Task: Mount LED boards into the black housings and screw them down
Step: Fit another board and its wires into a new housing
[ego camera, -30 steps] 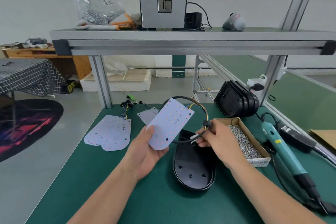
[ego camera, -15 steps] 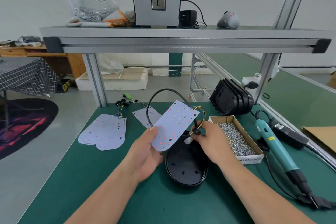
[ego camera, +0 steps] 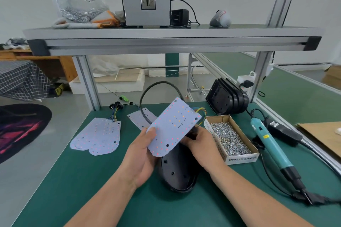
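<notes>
My left hand (ego camera: 143, 155) grips a white LED board (ego camera: 173, 126) by its lower left edge and holds it tilted above a black oval housing (ego camera: 178, 175) that lies on the green table. A black cable (ego camera: 156, 86) with coloured wires loops up from behind the board. My right hand (ego camera: 200, 146) is under the board's right edge, fingers curled round the cable end; the board hides the fingertips.
Loose LED boards (ego camera: 96, 135) lie at the left, one more board (ego camera: 142, 119) behind. A cardboard box of screws (ego camera: 229, 137) sits right of the housing, a teal electric screwdriver (ego camera: 271, 143) beyond it. Stacked black housings (ego camera: 227, 97) stand at the back right. An aluminium shelf (ego camera: 171, 39) spans overhead.
The board has come down closer over the housing. My right hand has moved left and under the board with the cable end, and the cable loop has risen behind the board.
</notes>
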Tool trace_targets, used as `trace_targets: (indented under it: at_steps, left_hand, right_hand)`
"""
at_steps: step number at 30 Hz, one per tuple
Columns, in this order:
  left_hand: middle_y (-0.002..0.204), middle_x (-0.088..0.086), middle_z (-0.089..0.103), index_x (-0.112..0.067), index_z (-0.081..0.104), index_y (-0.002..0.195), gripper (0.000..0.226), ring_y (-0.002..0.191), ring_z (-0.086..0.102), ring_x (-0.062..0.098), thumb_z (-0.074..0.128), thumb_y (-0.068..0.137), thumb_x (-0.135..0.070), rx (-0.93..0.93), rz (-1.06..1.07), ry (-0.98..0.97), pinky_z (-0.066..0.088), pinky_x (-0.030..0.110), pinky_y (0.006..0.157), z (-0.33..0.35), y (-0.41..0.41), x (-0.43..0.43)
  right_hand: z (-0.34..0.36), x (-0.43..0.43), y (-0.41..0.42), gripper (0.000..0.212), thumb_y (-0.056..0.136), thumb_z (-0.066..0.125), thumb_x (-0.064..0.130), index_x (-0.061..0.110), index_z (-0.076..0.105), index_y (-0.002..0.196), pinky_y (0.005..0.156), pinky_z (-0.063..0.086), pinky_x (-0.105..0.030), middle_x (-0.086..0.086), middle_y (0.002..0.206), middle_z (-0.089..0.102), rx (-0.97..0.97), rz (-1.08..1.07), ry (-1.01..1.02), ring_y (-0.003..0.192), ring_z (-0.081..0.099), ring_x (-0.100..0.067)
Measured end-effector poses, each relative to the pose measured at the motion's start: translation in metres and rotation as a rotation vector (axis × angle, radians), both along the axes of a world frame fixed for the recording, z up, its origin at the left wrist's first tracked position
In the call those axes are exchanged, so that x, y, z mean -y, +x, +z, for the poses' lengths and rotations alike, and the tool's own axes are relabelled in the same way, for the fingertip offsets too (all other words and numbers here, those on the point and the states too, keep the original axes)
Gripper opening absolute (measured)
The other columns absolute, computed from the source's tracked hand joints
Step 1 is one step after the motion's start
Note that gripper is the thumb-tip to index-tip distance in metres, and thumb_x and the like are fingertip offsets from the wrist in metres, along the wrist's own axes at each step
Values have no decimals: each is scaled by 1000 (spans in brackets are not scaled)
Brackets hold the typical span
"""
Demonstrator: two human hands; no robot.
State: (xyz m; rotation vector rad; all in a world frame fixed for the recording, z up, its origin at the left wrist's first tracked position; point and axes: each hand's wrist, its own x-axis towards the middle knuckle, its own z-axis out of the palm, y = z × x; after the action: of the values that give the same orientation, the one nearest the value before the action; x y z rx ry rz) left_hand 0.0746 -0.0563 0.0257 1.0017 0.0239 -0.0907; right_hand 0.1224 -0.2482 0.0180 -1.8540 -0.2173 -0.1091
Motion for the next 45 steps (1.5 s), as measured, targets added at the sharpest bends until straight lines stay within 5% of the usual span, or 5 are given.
trace_targets:
  at_steps: [10,16,26,37,45]
  left_hand:
    - [113,12,75,-9,62,121,27,97,69,23,55,110,-32,15,109,180,55,39,86,0,-6,13]
    - [114,5,78,-16,64,124,24,96,72,14,52,112,-33,30,183,243,60,30,80,-3,-6,16]
    - [107,7,75,-25,68,107,14,91,68,17,57,109,-34,31,241,370,53,39,88,-2,-8,19]
    - [90,0,74,-30,75,81,43,77,70,18,39,103,-37,-68,49,26,56,34,69,-4,3,11]
    - [135,20,70,-4,52,143,45,123,67,44,64,99,-1,-18,5,78,46,66,113,-5,3,14]
  right_hand:
    - [3,18,-3,31,71,62,16,17,82,94,83,54,-19,0,100,80,-203,312,214,92,71,-8]
    - [4,17,-4,53,110,40,53,19,64,144,116,45,-34,-11,149,61,-147,426,507,143,54,-25]
    - [0,11,-3,91,77,86,51,12,48,150,117,44,-50,-1,133,72,-89,-3,497,129,65,-19]
    - [1,9,-7,26,105,57,6,7,68,128,106,52,-41,-9,127,76,-153,53,659,122,69,-26]
    - [6,3,-10,32,101,54,3,7,69,129,97,56,-39,-14,132,72,-181,86,855,118,70,-27]
